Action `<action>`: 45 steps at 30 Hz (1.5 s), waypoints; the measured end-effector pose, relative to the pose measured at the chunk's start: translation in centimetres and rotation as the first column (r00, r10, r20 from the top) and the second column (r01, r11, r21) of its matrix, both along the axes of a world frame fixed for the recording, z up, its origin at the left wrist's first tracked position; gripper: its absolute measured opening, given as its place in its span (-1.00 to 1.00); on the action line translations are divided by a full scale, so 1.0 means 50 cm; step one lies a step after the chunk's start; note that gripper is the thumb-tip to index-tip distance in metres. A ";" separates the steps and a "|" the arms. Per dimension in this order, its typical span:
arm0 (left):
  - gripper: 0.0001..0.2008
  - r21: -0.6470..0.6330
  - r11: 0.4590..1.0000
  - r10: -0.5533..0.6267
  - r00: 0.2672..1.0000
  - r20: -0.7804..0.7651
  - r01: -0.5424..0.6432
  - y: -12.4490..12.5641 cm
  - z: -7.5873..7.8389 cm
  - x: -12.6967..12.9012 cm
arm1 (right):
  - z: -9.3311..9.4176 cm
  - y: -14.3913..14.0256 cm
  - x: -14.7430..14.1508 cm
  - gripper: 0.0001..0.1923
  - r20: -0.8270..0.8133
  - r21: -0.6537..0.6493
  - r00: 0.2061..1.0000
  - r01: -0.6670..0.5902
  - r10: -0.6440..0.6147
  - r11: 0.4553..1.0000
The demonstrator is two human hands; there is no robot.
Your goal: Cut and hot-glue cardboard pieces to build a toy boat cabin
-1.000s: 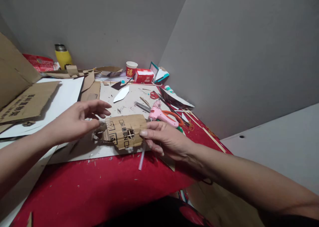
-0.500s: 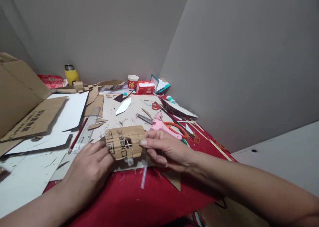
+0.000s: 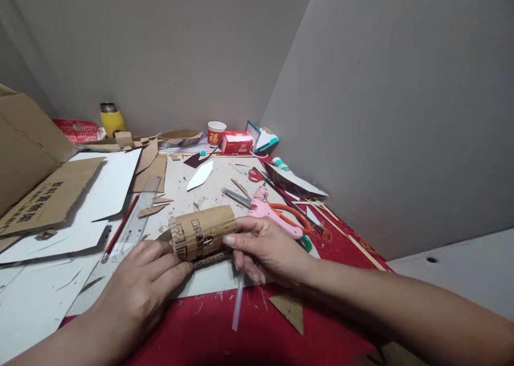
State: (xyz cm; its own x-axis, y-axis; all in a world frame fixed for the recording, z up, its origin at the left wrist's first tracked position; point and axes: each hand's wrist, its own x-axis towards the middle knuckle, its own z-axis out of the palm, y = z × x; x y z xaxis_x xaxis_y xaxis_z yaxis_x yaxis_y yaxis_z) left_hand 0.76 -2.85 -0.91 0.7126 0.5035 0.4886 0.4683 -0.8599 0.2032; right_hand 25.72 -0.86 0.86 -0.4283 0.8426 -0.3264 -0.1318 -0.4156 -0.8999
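Note:
A curved piece of brown cardboard [image 3: 201, 231] with black print and a small cross-shaped cut-out sits rolled between both hands, low over the work board. My right hand [image 3: 268, 248] pinches its right end with thumb and fingers. My left hand [image 3: 140, 283] presses against its lower left end. A clear glue stick [image 3: 237, 305] lies on the red cloth just below my right hand.
A pink glue gun [image 3: 268, 210], orange-handled scissors [image 3: 291, 214] and metal tweezers [image 3: 235, 196] lie behind the right hand. A clear ruler [image 3: 134, 222] and red pencil [image 3: 120, 228] lie left. Cardboard sheets [image 3: 44, 195], white paper [image 3: 106, 187], a yellow bottle [image 3: 110, 118] and a paper cup [image 3: 216, 132] stand further back.
My left hand dropped from above the cardboard piece to its lower left end. The piece has curled from a flatter sheet into a tighter roll, and the cut-out now sits lower.

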 end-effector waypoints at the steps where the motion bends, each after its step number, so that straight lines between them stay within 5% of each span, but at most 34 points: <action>1: -0.72 -0.003 1.000 0.002 1.000 0.000 -0.002 0.001 -0.002 0.000 | -0.001 -0.002 0.000 -0.62 0.021 0.010 1.000 -0.001 0.000 1.000; 10: -0.68 0.003 1.000 0.017 0.999 0.027 -0.017 0.000 -0.004 0.002 | -0.003 -0.023 0.004 -0.58 0.171 0.067 0.985 0.020 -0.031 0.998; 18: -0.84 -0.150 0.979 0.147 0.986 0.072 -0.135 -0.002 -0.001 0.008 | -0.001 -0.030 -0.002 -0.67 0.289 0.084 0.957 0.001 -0.025 0.996; 22: -0.87 -0.185 0.954 0.263 0.954 0.146 -0.235 -0.003 0.002 0.015 | 0.014 -0.024 -0.003 -0.75 0.363 0.014 0.931 -0.050 0.042 0.999; 27: -0.93 -0.157 0.959 0.264 0.948 0.178 -0.237 0.001 0.002 0.022 | 0.048 -0.018 0.019 -0.84 0.429 -0.106 0.889 -0.129 0.163 0.986; 30: -0.95 -0.152 0.959 0.263 0.952 0.156 -0.240 0.001 0.006 0.023 | 0.061 -0.020 0.057 -0.79 0.523 0.111 0.851 -0.133 0.056 0.985; 32: -0.95 -0.147 0.963 0.248 0.957 0.148 -0.227 0.001 0.011 0.023 | 0.058 -0.021 0.086 -0.75 0.602 0.388 0.791 -0.169 -0.110 0.906; 34: -0.95 -0.149 0.965 0.237 0.961 0.140 -0.216 0.001 0.015 0.023 | 0.045 -0.019 0.111 -0.72 0.647 0.573 0.732 -0.284 -0.213 0.769; 38: -0.94 -0.138 0.964 0.243 0.964 0.110 -0.227 0.002 0.021 0.027 | 0.009 -0.006 0.135 -0.67 0.669 0.673 0.709 -0.451 -0.222 0.586; 41: -0.92 -0.130 0.966 0.236 0.969 0.075 -0.225 0.004 0.024 0.029 | -0.012 0.008 0.135 -0.68 0.639 0.724 0.733 -0.468 -0.234 0.507; 45: -0.92 -0.119 0.977 0.186 0.981 0.058 -0.178 0.009 0.027 0.030 | -0.028 0.021 0.130 -0.72 0.626 0.738 0.750 -0.481 -0.215 0.473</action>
